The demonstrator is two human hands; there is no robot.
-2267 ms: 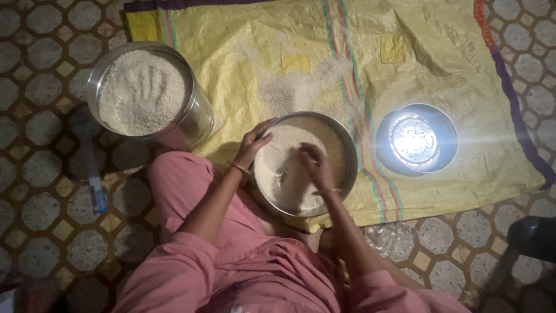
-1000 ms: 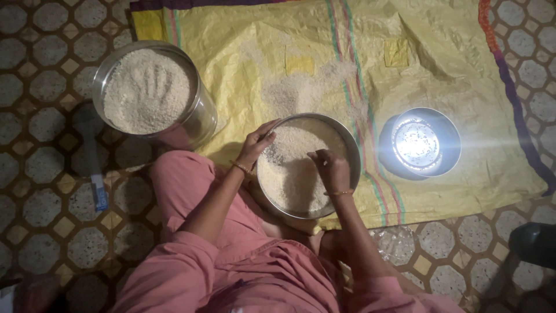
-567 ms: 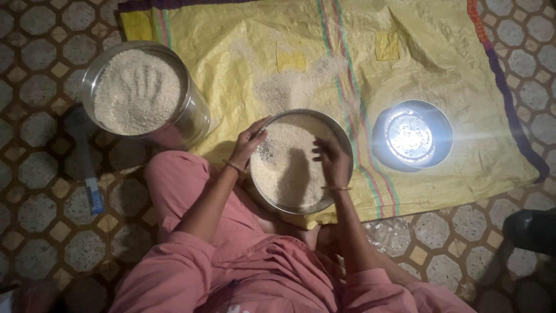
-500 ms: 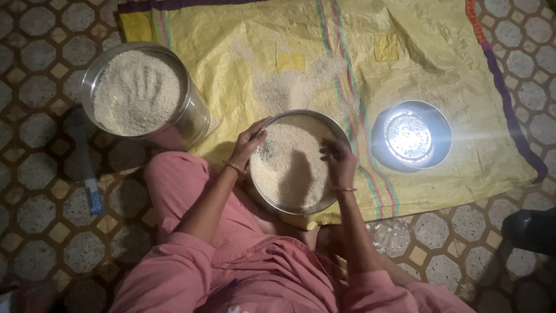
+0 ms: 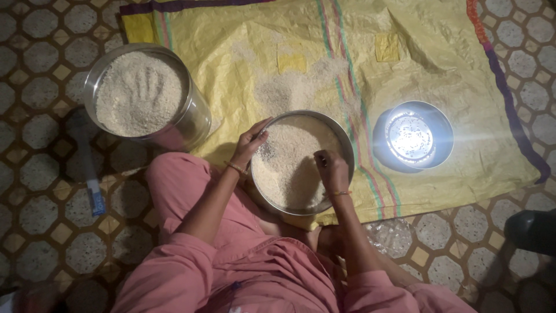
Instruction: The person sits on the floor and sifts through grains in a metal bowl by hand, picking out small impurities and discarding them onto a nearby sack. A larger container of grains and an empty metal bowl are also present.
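Observation:
A round steel pan (image 5: pixel 347 148) full of pale grain lies on a yellow woven sack (image 5: pixel 440 69) in front of my knees. My left hand (image 5: pixel 252 142) grips the pan's left rim, thumb inside. My right hand (image 5: pixel 332 170) rests on the grain at the pan's right side, fingers curled and pinched together over the grains. I cannot tell whether it holds any grain. Both wrists wear thin bangles.
A tall steel container (image 5: pixel 197 116) of grain with a handprint pressed into it stands at the left on the patterned tile floor. A bright round lamp (image 5: pixel 412 137) glares on the sack at right. Loose grain (image 5: pixel 295 87) is scattered beyond the pan. A dark object (image 5: pixel 530 232) sits at far right.
My right hand has moved across the grain from the pan's middle to its right side and curled its fingers. My left hand has kept its hold on the rim.

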